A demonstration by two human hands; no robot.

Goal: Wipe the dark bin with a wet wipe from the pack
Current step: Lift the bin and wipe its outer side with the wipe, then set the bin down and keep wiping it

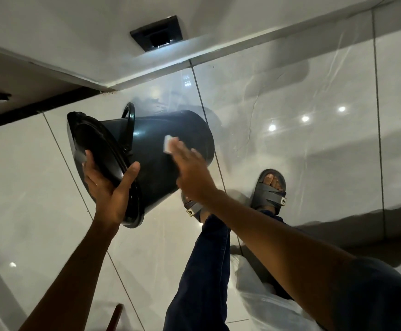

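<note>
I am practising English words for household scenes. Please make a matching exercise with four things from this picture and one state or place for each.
Things:
1. dark bin
2. wet wipe
3. left hand
4. sandal

States or places:
A. on a foot, on the tiled floor
B. grips the rim at the bin's open end
C. tipped on its side, held up
D. pressed on the bin wall under the right hand

Pairs: 1-C, 2-D, 3-B, 4-A

The dark bin [156, 149] is held tipped on its side above the glossy tiled floor [314, 96]. The left hand [110, 187] grips its lidded rim, thumb over the edge. The right hand [192, 170] lies flat on the bin's wall, pressing a white wipe [169, 144] under the fingertips. Two sandalled feet stand below.
</note>
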